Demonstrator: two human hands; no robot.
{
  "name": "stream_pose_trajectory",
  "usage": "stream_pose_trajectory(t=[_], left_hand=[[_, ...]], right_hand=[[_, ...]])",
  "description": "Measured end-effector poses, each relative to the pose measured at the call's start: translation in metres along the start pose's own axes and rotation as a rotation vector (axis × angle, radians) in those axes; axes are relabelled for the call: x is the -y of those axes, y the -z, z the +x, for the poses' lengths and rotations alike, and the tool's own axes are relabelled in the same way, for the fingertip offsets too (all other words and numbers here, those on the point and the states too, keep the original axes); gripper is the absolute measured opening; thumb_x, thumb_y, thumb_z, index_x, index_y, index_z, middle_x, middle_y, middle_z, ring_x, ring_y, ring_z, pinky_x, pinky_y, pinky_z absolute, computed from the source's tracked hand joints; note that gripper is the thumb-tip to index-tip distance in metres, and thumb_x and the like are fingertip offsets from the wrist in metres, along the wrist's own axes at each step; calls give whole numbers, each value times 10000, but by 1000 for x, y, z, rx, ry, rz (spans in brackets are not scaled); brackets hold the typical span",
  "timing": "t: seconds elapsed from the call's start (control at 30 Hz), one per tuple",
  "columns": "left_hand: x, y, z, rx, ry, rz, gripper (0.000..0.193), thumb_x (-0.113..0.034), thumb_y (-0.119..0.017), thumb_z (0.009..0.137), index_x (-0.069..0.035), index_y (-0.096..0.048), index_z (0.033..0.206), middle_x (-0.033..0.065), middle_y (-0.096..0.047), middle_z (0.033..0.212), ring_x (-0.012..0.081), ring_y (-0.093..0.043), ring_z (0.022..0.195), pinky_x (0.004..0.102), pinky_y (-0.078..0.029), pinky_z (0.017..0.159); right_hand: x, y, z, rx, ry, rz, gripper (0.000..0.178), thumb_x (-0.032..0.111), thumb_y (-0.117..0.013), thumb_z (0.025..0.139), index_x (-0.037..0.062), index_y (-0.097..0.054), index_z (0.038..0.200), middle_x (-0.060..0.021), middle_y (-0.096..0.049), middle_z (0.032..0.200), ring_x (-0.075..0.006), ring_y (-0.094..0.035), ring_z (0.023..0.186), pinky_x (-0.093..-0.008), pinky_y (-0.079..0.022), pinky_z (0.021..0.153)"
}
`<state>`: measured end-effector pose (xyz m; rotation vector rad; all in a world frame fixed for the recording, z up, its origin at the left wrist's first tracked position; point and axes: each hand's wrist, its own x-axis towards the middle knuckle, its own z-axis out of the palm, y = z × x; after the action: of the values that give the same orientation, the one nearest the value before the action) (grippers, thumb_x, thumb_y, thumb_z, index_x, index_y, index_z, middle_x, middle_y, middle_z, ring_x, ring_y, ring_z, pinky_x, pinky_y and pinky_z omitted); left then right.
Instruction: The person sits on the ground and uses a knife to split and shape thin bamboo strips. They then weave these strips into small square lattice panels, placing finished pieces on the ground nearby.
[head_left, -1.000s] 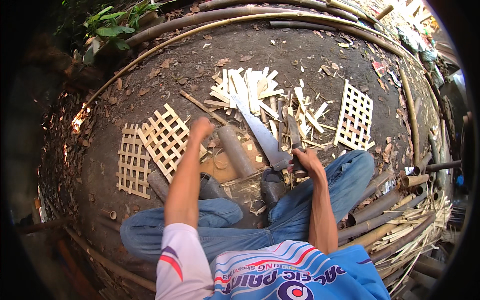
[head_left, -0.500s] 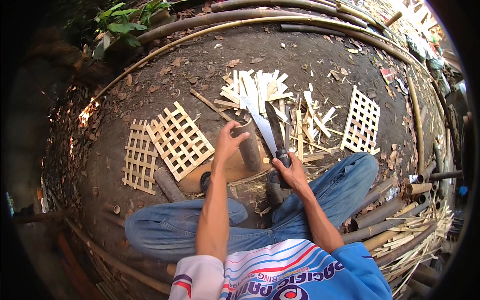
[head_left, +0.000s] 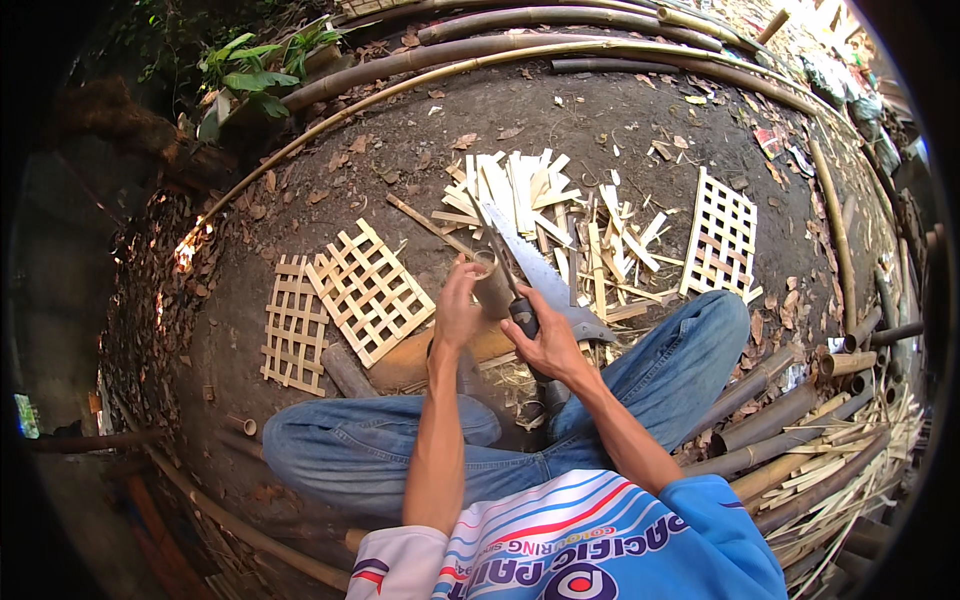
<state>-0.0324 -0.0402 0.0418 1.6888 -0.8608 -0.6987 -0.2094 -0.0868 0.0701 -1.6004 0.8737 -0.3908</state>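
My left hand (head_left: 457,305) is wrapped around the upper part of a short brown bamboo section (head_left: 491,292), held upright in front of me. Its lower end is hidden behind my hands. In my right hand (head_left: 550,345) is the black handle of a large knife (head_left: 506,257). The dark blade slants up and to the left, close beside the bamboo's top rim; whether it touches, I cannot tell. Just beyond the knife lies a handsaw (head_left: 538,268) with a wide silvery blade. A thick tan bamboo log (head_left: 405,362) lies crosswise in front of my feet.
Pale bamboo strips (head_left: 515,190) lie piled ahead, with more scattered strips (head_left: 625,240) to their right. Woven lattice panels rest at left (head_left: 370,290) and right (head_left: 720,235). Bamboo poles (head_left: 765,425) lie beside my right knee. A thin stick (head_left: 425,222) lies beyond my left hand.
My right hand has brought the knife left and tilted its blade toward the bamboo section. My left hand has shifted slightly right and down, and the saw's handle end now shows.
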Motion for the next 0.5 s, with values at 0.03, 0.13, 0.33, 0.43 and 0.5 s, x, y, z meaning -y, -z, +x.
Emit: stream_pose_trajectory(t=[0.03,0.13,0.33,0.43,0.5], left_hand=[[3,3,-2,30,-14,-29,334,-307,-634,931,-14,-612,1090,230,-462,1468,338,-384,1406,396,-304,1113],[2,1,-2,62,46,11,364,-350,-555,987,-11,-621,1102,215,-388,1528,316,-326,1444,398,-254,1145],[-1,8,0,93,-80,59,332,-334,-499,1016,-25,-613,1062,304,-343,1519,377,-341,1434,395,-338,1083],[-7,9,-2,107,-82,195,370,-364,-467,1035,-27,-604,1102,286,-447,1441,369,-415,1375,403,-356,1068],[-17,8,-5,135,17,280,395,-392,-454,1040,-31,-589,1124,263,-538,1315,357,-496,1271,416,-384,1031]], right_hand=[[8,-1,0,-16,48,-36,521,265,-676,924,52,-477,1355,-137,-612,744,-217,-640,682,-362,-498,629],[-5,-8,8,-161,304,-91,489,273,-682,924,30,-501,1308,-117,-635,728,-178,-620,592,-335,-489,570],[-20,12,3,-143,-6,-33,357,305,-689,925,-10,-598,1067,-97,-654,728,-151,-602,573,-320,-474,543],[-30,23,-4,-165,-127,-58,419,366,-667,913,-27,-608,1046,-168,-661,792,-244,-631,676,-378,-487,645],[-44,27,-8,-161,-225,-91,479,403,-639,911,-34,-611,1104,-234,-680,879,-337,-669,815,-429,-503,766]])
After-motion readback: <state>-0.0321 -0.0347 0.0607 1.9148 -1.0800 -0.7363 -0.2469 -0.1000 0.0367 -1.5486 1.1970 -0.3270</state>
